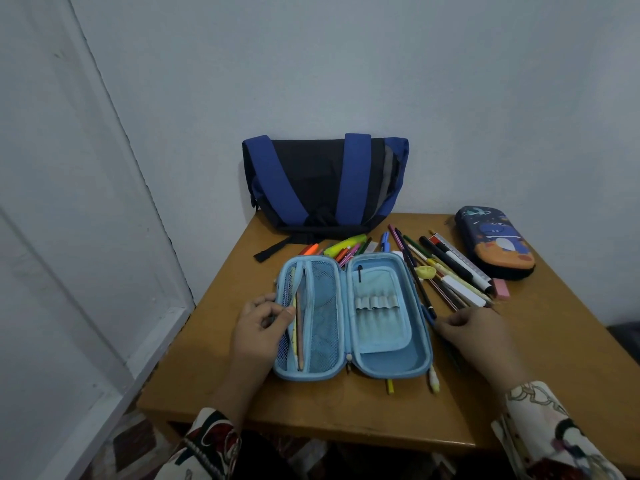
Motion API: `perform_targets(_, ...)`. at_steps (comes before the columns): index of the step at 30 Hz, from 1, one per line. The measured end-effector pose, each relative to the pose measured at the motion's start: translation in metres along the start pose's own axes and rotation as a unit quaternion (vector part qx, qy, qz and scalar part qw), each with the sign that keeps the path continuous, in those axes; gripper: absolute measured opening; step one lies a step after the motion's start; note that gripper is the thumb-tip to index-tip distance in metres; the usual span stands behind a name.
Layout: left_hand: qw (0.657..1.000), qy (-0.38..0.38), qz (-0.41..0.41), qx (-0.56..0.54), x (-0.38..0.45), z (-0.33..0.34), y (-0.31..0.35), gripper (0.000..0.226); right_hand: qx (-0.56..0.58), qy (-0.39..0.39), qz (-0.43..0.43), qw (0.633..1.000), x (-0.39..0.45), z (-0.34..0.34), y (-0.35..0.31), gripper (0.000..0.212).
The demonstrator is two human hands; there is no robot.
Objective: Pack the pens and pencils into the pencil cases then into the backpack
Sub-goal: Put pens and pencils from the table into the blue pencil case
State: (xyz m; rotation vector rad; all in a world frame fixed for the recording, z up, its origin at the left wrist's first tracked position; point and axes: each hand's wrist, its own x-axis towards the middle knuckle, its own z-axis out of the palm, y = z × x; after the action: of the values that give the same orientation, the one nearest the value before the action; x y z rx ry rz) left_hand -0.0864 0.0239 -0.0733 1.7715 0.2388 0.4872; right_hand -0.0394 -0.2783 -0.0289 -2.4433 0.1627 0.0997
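A light blue pencil case (353,315) is lying splayed open on the wooden table (214,375), directly between the two hands. Beyond the fingertips, a loose heap of pens and pencils (446,268) is fanning out past the case's far and right edges, with a yellow highlighter (346,244) and a pink eraser (501,288) among them; some are poking out from under the case's near edge. A second, dark pencil case (495,242) is sitting zipped farther right, and a blue-and-black backpack (322,183) is leaning against the wall behind. The open case is showing a mesh pocket with a pencil (300,336) tucked in. The left hand (258,327) is pinching the mesh edge beside that pencil. The right hand (474,332) is reaching palm down, fingers curled onto a dark blue pen (428,315) just off the case's right rim; whether it is gripping cannot be told.
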Motion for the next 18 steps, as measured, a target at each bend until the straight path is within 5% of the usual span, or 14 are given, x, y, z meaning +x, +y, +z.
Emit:
perform_targets(11,1.0,0.001,-0.002,-0.014,0.001,0.001,-0.001,0.017,-0.035,0.017,0.016,0.999,0.0,-0.003,-0.013,0.01)
perform_targets(14,1.0,0.002,-0.005,-0.013,0.002,0.0,-0.003,0.018,0.02,0.056,-0.014,0.998,-0.004,-0.01,-0.031,0.01)
perform_targets(18,1.0,0.002,-0.005,-0.008,0.003,0.0,-0.005,0.017,0.176,-0.036,-0.023,0.984,-0.014,-0.01,-0.079,0.01)
